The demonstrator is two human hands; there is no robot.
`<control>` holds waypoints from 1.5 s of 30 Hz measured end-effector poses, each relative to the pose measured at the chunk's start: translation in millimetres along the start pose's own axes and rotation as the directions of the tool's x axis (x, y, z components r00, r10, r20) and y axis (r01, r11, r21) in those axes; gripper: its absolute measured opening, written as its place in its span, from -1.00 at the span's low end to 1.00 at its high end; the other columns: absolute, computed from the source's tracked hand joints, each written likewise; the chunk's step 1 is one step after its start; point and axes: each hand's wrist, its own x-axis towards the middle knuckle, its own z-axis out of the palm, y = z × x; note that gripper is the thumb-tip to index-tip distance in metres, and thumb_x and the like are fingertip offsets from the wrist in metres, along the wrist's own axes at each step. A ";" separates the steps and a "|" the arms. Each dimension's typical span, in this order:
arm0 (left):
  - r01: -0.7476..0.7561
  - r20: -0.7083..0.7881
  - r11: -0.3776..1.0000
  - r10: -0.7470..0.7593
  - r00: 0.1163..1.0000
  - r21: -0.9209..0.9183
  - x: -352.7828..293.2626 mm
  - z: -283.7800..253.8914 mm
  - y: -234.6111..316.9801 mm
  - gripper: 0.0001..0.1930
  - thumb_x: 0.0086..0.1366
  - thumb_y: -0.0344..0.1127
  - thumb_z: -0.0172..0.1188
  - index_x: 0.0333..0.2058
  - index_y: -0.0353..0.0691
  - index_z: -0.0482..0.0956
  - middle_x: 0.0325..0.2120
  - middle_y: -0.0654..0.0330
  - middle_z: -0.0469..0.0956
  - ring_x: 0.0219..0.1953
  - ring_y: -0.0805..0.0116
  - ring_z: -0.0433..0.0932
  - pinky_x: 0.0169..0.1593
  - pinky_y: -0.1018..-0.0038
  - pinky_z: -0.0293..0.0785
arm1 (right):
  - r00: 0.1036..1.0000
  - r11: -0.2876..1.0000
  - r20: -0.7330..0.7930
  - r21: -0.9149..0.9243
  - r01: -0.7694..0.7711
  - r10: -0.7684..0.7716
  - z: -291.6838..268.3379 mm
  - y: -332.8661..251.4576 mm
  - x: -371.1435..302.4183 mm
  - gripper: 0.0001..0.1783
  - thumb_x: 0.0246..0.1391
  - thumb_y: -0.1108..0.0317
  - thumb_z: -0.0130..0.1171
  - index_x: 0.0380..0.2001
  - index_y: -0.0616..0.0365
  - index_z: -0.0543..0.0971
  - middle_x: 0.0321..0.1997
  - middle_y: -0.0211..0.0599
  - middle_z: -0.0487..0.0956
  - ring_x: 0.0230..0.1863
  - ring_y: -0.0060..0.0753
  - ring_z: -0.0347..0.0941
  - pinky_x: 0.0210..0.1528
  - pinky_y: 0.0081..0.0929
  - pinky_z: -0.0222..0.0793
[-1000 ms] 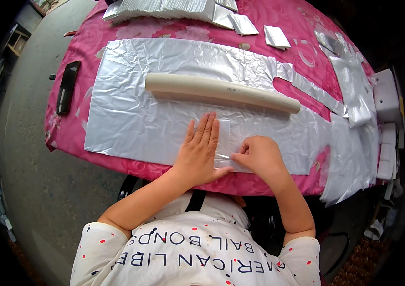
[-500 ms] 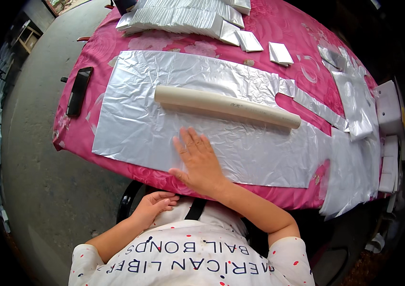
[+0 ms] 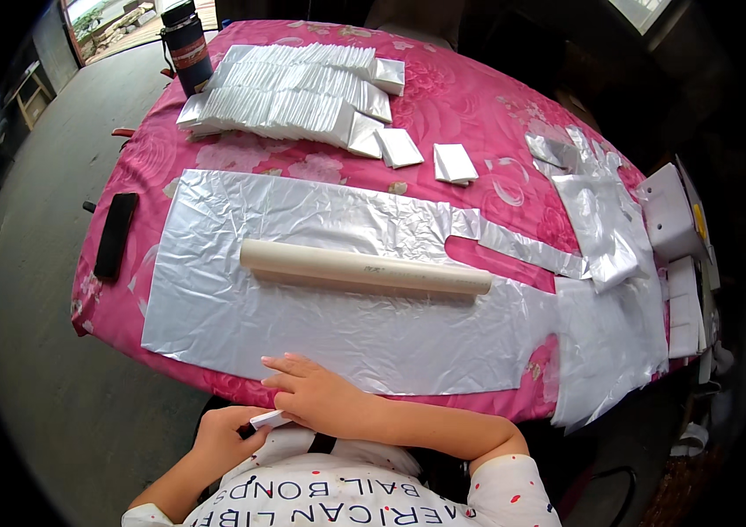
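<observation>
Above my lap, at the near table edge, my left hand [image 3: 230, 434] grips a small flat white folded packet [image 3: 269, 420]. Over from the right reaches my right hand [image 3: 320, 400], its lower fingers bent onto the packet's other end while the upper fingers stretch left; its thumb is hidden. Just beyond my hands lies a silvery plastic bag [image 3: 206, 312], spread flat and creased, with handle strips toward the right. Across its middle rests a pale cardboard-coloured tube [image 3: 364, 269], touched by neither hand.
Rows of folded white packets [image 3: 281, 92] stand at the far left beside a dark flask [image 3: 187, 48]. Two loose packet piles [image 3: 454, 163] lie nearer. A black phone [image 3: 115, 235] lies left. More plastic bags [image 3: 610, 342] and white boxes [image 3: 676, 211] line the right side of the pink tablecloth [image 3: 513, 105].
My right hand has left the bag's surface and come back to my left hand at my lap. A white packet now shows between them. The view has tilted up.
</observation>
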 end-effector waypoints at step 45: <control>-0.708 0.152 0.589 0.717 0.680 0.389 157.4 111.3 99.0 -0.37 -0.03 0.09 0.20 -0.09 -0.29 0.43 0.23 -0.13 -0.02 0.29 -0.31 -0.31 0.24 -0.08 -0.15 | 0.528 0.398 -0.640 -0.352 -0.847 0.558 -95.6 65.6 -261.8 -0.45 0.11 0.17 -0.04 0.14 0.20 0.27 0.26 -0.01 0.18 0.29 -0.05 0.04 0.30 -0.16 -0.10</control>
